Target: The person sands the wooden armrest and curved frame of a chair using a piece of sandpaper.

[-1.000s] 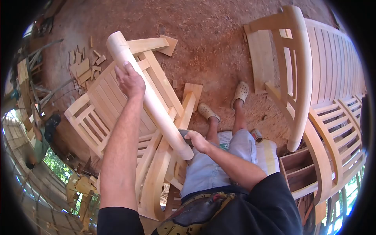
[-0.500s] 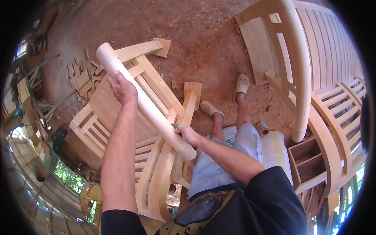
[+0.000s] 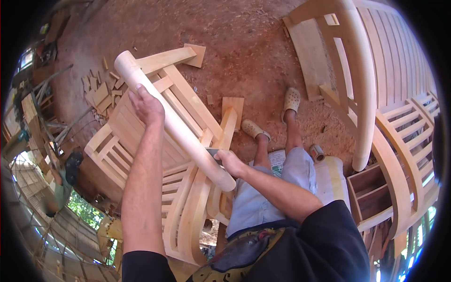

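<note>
Rounded wooden rail (image 3: 183, 129): slants from upper left to centre.
Left hand (image 3: 148, 107): over its upper part; we can't tell how tightly.
Right hand (image 3: 231, 163): grips a dark flat tool (image 3: 213, 152) at its lower part; we'd favour light, even pressure.
Slatted chair (image 3: 192, 103): beneath; we'd keep it steady.
</note>
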The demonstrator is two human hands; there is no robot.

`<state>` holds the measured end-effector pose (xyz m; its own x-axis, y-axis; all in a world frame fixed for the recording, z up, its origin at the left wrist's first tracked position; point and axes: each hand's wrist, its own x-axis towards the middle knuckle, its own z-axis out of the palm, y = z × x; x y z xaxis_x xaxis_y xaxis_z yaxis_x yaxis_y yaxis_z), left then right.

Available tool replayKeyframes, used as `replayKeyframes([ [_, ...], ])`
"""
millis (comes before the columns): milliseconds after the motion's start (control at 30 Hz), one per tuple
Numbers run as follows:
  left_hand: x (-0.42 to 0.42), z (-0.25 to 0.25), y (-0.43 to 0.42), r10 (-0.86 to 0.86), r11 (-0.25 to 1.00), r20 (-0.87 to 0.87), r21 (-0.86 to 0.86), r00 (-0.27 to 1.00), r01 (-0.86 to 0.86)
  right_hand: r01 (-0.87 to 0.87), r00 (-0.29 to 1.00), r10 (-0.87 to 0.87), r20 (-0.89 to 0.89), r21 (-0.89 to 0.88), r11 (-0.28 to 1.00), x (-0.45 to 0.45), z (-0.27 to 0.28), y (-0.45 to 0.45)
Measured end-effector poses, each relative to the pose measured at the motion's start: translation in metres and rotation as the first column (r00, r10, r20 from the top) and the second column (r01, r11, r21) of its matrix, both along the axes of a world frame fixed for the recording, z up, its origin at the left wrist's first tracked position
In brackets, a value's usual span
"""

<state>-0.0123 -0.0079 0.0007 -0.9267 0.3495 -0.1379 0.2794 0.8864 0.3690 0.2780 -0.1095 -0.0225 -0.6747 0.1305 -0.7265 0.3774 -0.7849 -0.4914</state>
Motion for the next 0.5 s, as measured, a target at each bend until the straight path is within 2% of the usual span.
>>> replayKeyframes([
  [100, 0.001, 0.001, 0.006, -0.003, 1.0, 0.011, 0.008, 1.0, 0.003, 0.0, 0.997, 0.003, 0.08, -0.035, 0.999, -0.032, -0.01, -0.002],
  [200, 0.0, 0.001, 0.004, -0.004, 1.0, 0.02, 0.017, 1.0, 0.003, -0.076, 0.996, 0.075, 0.047, 0.026, 0.997, -0.025, -0.012, -0.004],
  [300, -0.001, 0.002, 0.004, 0.01, 1.0, 0.029, 0.005, 1.0, -0.01, 0.078, 0.997, -0.075, 0.029, -0.127, 0.989, -0.01, -0.008, -0.006],
  [400, 0.003, 0.007, 0.007, -0.001, 1.0, 0.035, 0.017, 0.999, 0.001, -0.082, 0.996, 0.08, 0.033, 0.058, 0.995, -0.028, -0.011, -0.002],
  [500, 0.0, 0.002, 0.008, 0.008, 1.0, 0.015, 0.007, 1.0, -0.009, -0.06, 0.994, 0.062, 0.094, -0.017, 0.998, -0.042, -0.014, 0.0],
])
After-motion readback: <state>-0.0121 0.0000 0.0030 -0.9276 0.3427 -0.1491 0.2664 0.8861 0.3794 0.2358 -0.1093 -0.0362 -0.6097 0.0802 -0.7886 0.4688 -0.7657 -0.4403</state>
